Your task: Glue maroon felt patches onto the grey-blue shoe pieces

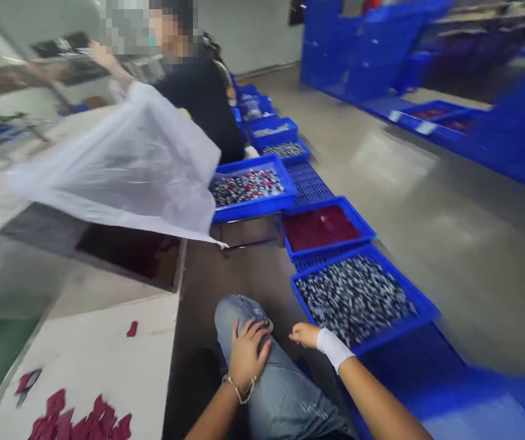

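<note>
My left hand (pixel 245 355) lies with its fingers spread on the jeans knee (pixel 239 308), a bracelet around its wrist. My right hand (pixel 304 335) is closed in the air between the knee and a blue tray (pixel 420 315) of small dark and white pieces (pixel 358 296). A white mesh band (pixel 334 349) covers the right wrist. Whether those curled fingers hold anything is hidden. Dark red pieces (pixel 83 421) are heaped on the white tabletop (pixel 147 354) to the left, with a single red piece (pixel 132 329) apart from them.
Ahead, a person in black (pixel 207 104) sits by a sheet of translucent white plastic (pixel 152 165) that hangs over the table. More blue trays stand in a row, including one with dark red contents (pixel 324 227) and one with mixed pieces (pixel 248 186). Blue partitions (pixel 335 55) are at upper right.
</note>
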Tool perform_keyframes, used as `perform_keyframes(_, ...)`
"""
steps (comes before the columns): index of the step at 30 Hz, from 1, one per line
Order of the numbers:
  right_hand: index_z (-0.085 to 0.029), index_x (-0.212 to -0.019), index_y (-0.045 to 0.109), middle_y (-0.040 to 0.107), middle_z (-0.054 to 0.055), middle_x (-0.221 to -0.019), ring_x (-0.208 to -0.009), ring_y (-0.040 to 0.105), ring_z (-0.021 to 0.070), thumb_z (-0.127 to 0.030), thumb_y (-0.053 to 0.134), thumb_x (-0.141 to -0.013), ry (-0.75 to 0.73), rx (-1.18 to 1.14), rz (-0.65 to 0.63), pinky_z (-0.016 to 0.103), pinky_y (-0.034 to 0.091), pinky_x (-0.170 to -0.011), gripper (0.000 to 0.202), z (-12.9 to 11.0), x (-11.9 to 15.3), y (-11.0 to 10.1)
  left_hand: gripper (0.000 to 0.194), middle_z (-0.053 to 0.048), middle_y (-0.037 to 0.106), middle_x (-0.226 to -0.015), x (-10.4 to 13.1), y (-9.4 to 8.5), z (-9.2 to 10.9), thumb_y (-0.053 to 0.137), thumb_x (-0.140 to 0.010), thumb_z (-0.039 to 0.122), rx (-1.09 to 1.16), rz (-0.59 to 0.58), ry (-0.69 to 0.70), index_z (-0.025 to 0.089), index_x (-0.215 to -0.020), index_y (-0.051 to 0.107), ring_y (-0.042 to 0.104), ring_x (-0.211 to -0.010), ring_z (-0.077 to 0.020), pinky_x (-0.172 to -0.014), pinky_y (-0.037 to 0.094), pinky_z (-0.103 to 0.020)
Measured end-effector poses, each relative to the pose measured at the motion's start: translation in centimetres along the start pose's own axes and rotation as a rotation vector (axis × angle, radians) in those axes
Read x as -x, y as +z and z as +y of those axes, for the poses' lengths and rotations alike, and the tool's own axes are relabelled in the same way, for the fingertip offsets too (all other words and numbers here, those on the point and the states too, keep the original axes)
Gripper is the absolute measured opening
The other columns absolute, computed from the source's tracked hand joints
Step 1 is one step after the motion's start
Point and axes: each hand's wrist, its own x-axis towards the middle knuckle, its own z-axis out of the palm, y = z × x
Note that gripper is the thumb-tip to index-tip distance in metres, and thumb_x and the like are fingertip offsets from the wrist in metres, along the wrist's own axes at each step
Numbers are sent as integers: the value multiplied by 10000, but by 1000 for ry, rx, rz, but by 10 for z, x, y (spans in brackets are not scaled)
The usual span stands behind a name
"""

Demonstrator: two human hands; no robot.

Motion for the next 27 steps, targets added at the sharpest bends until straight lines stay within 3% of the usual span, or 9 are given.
perform_keyframes(2,-152,-1216,608,633,89,-1184,-1003,644,213,-386,609,-976,62,-140,43,420,569,-857,336,30,9,28,222,-23,705,-1273,-24,0,5,726,-828,316,36,-198,45,305,-1047,759,485,-1395,-248,-1288,103,-494)
perform_keyframes(4,-159,-1223,607,625,94,-1211,-1032,637,220,-380,611,-975,115,-246,98,430,563,-879,332,53,18,52,226,-46,680,-1306,-56,0,8,725,-857,331,73,-302,-6,251,-1068,733,505,-1368,-238,-1258,213,-509)
perform_keyframes(7,-167,-1235,604,609,99,-1251,-1074,623,230,-367,615,-973,169,-367,189,444,553,-907,330,90,31,72,421,-120,673,-1225,-109,2,9,511,-978,472,125,-319,-229,116,-1119,687,650,-1119,-194,-1122,429,-471)
perform_keyframes(9,-163,-1244,597,613,99,-1237,-1052,631,225,-370,614,-974,196,-443,230,436,562,-886,341,121,38,72,432,-113,667,-1180,-141,7,7,504,-983,467,201,-280,-399,104,-1162,656,669,-1024,-185,-1024,516,-444)
perform_keyframes(13,-160,-1270,578,630,91,-1181,-970,650,203,-389,595,-985,238,-585,272,401,581,-824,366,200,39,45,393,-108,600,-1293,-178,31,3,606,-954,374,413,-160,-634,162,-1283,569,625,-1122,-233,-943,562,-452)
perform_keyframes(16,-159,-1270,578,626,94,-1195,-985,649,207,-385,601,-982,260,-638,279,403,581,-827,367,259,21,12,389,-108,605,-1282,-196,73,3,601,-956,376,504,-144,-760,158,-1277,572,630,-1107,-227,-937,565,-445)
perform_keyframes(20,-165,-1252,591,625,94,-1204,-994,645,208,-376,604,-980,309,-591,258,406,579,-838,344,320,-31,-36,374,-102,618,-1255,-227,152,1,604,-954,375,552,-196,-915,152,-1254,585,635,-1091,-225,-929,566,-440)
perform_keyframes(27,-175,-1330,552,554,118,-1348,-1159,588,268,-376,625,-963,379,-442,346,497,526,-958,424,379,-159,-127,380,-104,604,-1285,-298,286,-14,580,-967,385,675,-261,-1064,164,-1275,577,627,-1113,-230,-944,561,-444)
